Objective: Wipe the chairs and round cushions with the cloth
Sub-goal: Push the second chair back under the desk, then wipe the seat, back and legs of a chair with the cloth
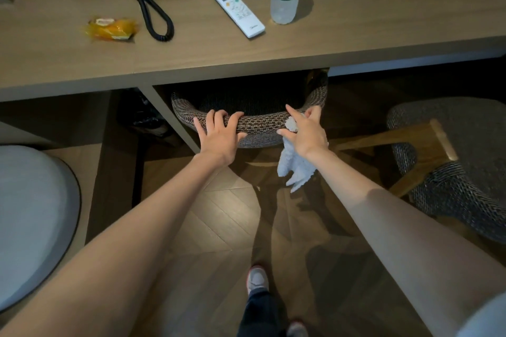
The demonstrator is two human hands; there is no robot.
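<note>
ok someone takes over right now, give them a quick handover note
The left hand grips the backrest top of the chair tucked under the desk.
The right hand holds the cloth against the backrest's right end, most of it hanging down.
The second chair is to the right, the round cushion to the left.
Done: cannot tell what is wiped yet.
Left: probably this chair, then the second chair and the round cushion.

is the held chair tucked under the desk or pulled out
Tucked in: the chair sits under the desk; only its backrest sticks out, gripped by the left hand.
</note>
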